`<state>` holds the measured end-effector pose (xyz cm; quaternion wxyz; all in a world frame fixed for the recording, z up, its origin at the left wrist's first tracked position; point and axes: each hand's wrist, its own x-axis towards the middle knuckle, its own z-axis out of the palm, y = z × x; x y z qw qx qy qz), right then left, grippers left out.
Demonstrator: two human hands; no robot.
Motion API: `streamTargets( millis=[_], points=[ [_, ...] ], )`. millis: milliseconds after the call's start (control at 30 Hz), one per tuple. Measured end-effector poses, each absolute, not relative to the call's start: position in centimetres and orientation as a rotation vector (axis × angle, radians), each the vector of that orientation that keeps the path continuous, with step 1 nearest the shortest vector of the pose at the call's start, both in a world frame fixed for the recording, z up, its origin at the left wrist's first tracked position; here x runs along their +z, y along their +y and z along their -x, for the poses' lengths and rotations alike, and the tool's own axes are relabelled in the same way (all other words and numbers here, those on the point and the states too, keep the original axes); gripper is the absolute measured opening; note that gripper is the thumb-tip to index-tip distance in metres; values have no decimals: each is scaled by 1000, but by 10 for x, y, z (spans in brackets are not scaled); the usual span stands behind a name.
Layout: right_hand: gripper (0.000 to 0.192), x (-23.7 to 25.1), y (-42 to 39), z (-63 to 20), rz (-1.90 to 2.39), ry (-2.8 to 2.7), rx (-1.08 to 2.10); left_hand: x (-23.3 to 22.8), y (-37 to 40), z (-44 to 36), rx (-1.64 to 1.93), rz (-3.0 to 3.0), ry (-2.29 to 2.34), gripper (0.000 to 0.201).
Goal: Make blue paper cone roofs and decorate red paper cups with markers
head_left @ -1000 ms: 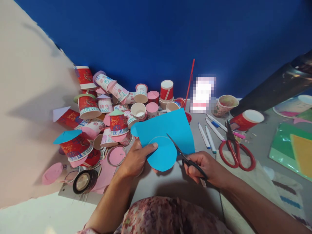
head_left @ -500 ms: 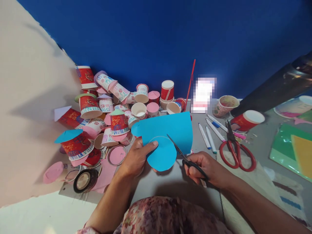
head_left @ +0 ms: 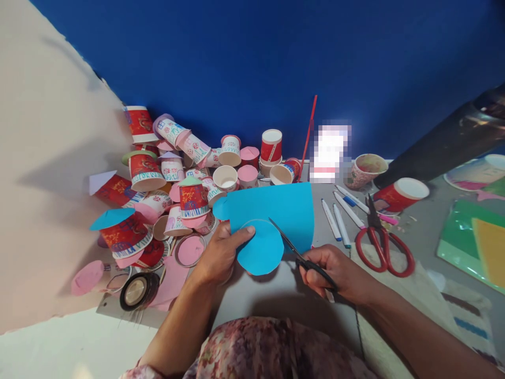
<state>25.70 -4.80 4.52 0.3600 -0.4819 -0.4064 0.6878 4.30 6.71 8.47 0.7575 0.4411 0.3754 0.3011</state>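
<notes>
A sheet of bright blue paper point(head_left: 284, 210) is held above the table, with a round part cut along most of its lower edge and a pale curved line at its top. My left hand point(head_left: 221, 252) pinches it at the left, thumb on top and fingers hidden beneath. In my right hand point(head_left: 327, 271) are black-handled scissors point(head_left: 294, 248), their blades lying on the right side of the round part, nearly closed. Just left of the sheet shows a small blue paper disc point(head_left: 221, 209).
Decorated paper cups point(head_left: 193, 197) crowd the left side, near a roll of black tape point(head_left: 139, 292). Several markers point(head_left: 330, 220), red-handled shears point(head_left: 383, 245) and a red cup point(head_left: 406, 195) lie or stand to the right. A blue wall point(head_left: 252, 68) rises behind.
The blades have closed slightly along the curve, and the gap beside the round part looks wider. The sheet has shifted and turned a little; both hands keep their grip.
</notes>
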Motion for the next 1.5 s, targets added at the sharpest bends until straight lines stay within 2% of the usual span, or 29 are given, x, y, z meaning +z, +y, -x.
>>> streamTargets(
  millis=[433,700,1100,1367,1500],
  points=[
    [56,43,-49,-257,1278,-1065,1779,85,67,-44,687,-941,844,42],
    [42,42,-50,-256,1272,-1048,1815,82,67,-42,644,-972,824,40],
    [37,40,-51,-258,1273,-1038,1812,81,67,-41,618,-986,822,38],
    [49,43,-50,-255,1260,-1013,1826,81,68,-40,612,-1020,823,39],
    [48,41,-50,-255,1237,-1007,1826,81,68,-40,616,-1018,825,40]
  ],
)
